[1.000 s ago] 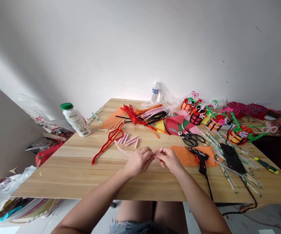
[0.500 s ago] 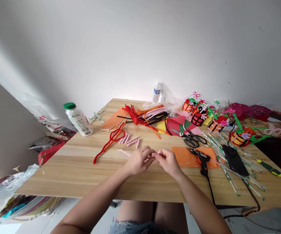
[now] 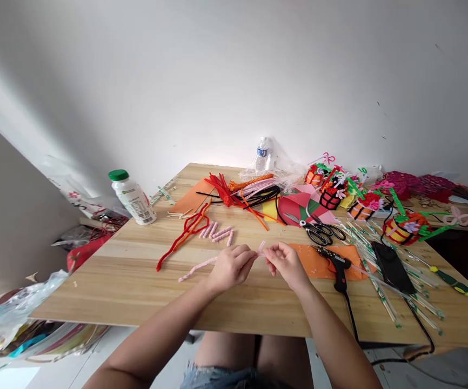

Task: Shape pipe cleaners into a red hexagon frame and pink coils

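My left hand (image 3: 232, 267) and my right hand (image 3: 286, 263) meet over the middle of the wooden table (image 3: 136, 302), both pinched on a pink pipe cleaner (image 3: 197, 268). Its long tail trails left across the wood from my left hand, and a short tip sticks up between the two hands. Several coiled pink pieces (image 3: 218, 233) lie just beyond my hands, next to a bent red pipe cleaner (image 3: 181, 237).
A glue gun (image 3: 336, 264) on orange paper, black scissors (image 3: 319, 232), a phone (image 3: 388, 258), a screwdriver (image 3: 450, 280) and green-striped sticks lie right. Small flower baskets (image 3: 400, 226), pipe-cleaner bundles (image 3: 250, 192), a water bottle (image 3: 261, 154) stand behind. A white green-capped bottle (image 3: 132, 197) stands left.
The pink pipe cleaner's tail has swung from behind my left hand down toward the front left. Both hands stayed pinched together at the table's middle.
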Tool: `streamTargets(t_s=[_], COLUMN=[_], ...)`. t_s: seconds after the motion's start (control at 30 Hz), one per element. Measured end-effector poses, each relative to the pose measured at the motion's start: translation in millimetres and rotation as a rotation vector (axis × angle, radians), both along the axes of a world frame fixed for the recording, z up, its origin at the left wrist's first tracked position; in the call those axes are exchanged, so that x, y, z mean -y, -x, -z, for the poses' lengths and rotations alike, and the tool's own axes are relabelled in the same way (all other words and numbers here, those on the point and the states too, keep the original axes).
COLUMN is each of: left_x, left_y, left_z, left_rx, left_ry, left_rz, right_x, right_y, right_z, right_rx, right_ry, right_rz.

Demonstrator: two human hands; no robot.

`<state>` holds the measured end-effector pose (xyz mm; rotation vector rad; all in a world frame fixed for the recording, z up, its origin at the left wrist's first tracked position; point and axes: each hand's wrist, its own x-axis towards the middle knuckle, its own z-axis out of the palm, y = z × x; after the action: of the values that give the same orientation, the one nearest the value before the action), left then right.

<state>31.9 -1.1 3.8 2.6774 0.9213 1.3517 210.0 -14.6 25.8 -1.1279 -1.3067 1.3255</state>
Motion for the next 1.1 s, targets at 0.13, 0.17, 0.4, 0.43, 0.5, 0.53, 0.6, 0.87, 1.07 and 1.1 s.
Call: streamTargets(t_s=[0.13,0.17,0.4,0.43,0.5,0.53,0.6,0.87,1.07,1.1], left_x=[2,2,0,0,0,0,1,2,-4,-3], left_y=[0,1,10,9,6,4,0,3,6,4], left_z=[-2.1,-4.6,-15.9,-15.0,-12.0,-10.3,-7.4,-12.6,-12.8,-10.8], left_rx=[0.004,0.044,0.326,0.329,0.348,0.340,0.258,0.265,0.294,0.274], left_ry=[0.137,0.261,1.419,1.441,1.273,1.105,0.704,0.901,1.195,0.995], left_rz=[0.087,0.122,0.476,0.490,0.417,0.346,0.200,0.184,0.254,0.190], right_x=[-1,0,11,11,9,7,2,3,4,2], right_y=[1,1,2,2,2,2,2,4,5,5], right_z=[3.7,3.6,-2.3,-2.0,-0.1,1.2,4.0,10.8,14.3,15.2], right_rx=[0.028,0.062,0.224,0.197,0.122,0.082,0.019,0.294,0.430,0.365], right_ry=[-0.034,-0.094,-0.634,-0.550,-0.347,-0.260,-0.131,-0.563,-0.833,-0.678], right_rz=[-0.115,-0.122,-0.145,-0.156,-0.130,-0.099,-0.053,-0.041,0.016,0.037])
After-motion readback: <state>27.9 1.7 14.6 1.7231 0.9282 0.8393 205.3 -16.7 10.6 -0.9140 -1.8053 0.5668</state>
